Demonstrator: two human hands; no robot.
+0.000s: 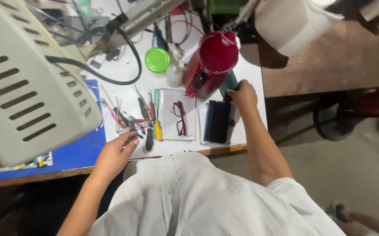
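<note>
Red kettle [210, 63] lies tipped on the white bench [124, 94], mouth toward camera. Right hand [243, 94] curls around a dark object beside it; grip unclear. Left hand [118, 150], fingers loosely open, touches the hand tools [143, 122]. Nearby: eyeglasses [180, 117], green lid [157, 60], black case [217, 121].

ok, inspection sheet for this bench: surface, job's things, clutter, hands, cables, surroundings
Surface: white bench top with a blue mat at its left.
Job's things: red kettle lying on its side; hand tools in a loose row.
Clutter: glasses, green lid, black case.
Hands: left hand touches the hand tools; right hand grips a dark object beside the red kettle.
Cables: black cable loops across; red wires behind.
Surroundings: cream vented housing at left; concrete floor.
</note>
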